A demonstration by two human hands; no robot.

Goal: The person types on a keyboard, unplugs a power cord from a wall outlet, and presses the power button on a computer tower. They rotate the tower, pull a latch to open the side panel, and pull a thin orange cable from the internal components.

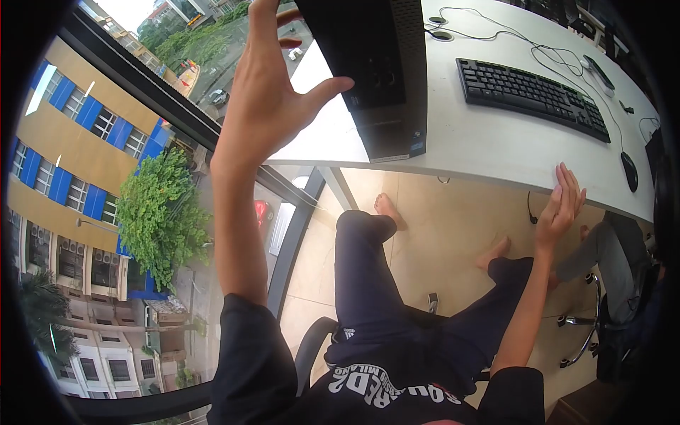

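Observation:
A black computer tower stands upright at the left end of the white desk. My left hand is raised beside it, thumb stretched across the front panel near the ports. Its fingers are spread along the tower's left side, and some are partly hidden behind the hand. At the desk's front edge lies my right hand, fingers extended and holding nothing. A black keyboard is on the desk beyond it, and a black mouse sits to its right.
Loose cables run from desk grommets across the back. A small black device lies right of the keyboard. A large window is close on my left. Another person's leg and a wheeled chair are at the right.

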